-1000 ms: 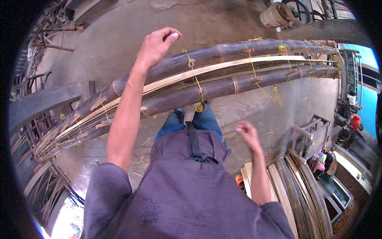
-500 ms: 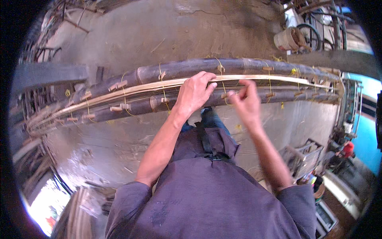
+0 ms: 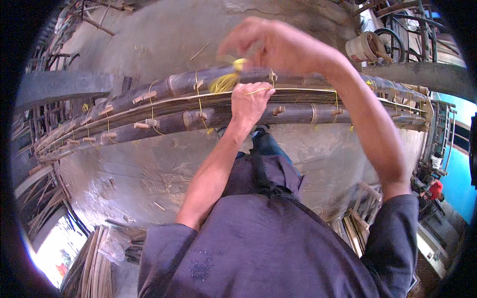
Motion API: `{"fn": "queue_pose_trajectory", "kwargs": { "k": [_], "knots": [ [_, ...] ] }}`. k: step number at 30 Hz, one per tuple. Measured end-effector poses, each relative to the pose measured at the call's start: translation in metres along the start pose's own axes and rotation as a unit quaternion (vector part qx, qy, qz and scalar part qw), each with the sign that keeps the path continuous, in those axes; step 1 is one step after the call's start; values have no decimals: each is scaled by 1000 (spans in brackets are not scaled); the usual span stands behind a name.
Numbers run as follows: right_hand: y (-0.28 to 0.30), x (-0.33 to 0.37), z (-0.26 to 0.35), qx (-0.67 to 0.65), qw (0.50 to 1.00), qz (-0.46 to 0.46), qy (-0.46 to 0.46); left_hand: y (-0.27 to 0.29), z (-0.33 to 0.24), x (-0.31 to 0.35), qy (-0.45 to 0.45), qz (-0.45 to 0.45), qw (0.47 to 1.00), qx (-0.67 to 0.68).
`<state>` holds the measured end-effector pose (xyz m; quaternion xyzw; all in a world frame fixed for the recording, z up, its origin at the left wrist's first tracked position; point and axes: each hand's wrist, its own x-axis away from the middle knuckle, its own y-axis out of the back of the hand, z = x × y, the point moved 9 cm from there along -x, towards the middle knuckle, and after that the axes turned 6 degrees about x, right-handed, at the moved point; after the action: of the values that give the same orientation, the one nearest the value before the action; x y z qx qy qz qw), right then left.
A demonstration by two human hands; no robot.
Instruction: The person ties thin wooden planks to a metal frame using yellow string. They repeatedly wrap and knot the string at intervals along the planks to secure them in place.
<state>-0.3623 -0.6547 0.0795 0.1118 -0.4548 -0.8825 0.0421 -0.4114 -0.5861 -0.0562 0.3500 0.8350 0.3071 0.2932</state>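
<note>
Two long dark bamboo poles run side by side across the view, with thin pale strips stretched lengthwise between them. Short wooden pegs and loops of yellow cord are spaced along the poles. My left hand is closed over the strips near the middle, a thin yellow cord lying across its fingers. Beyond the far pole my right hand is raised, its fingers smeared by motion. A blurred yellow cord bundle swings below it; whether the fingers hold its cord cannot be made out.
A grey beam meets the frame at the left, another at the right. A whitish bucket and a wheel stand at the far right. Wooden slats lean at lower left. A person in red is at the right edge.
My right hand has swung up and leftward past the far pole, and the yellow bundle now shows beneath it. My left hand has curled into a fist and shifted slightly right.
</note>
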Motion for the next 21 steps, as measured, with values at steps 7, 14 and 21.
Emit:
{"fn": "queue_pose_trajectory", "kwargs": {
  "k": [7, 14, 21],
  "knots": [
    [-68, 60, -181, -115, 947, -147, -260, -15, -13, -8, 1, 62, 998, -18],
    [-191, 162, 12, -52, 996, 26, -64, -19, 3, -8, 136, 111, 971, 163],
    [-209, 165, 8, -33, 989, 68, -129, -83, 82, -99, 372, 186, 806, 422]
  ]
}}
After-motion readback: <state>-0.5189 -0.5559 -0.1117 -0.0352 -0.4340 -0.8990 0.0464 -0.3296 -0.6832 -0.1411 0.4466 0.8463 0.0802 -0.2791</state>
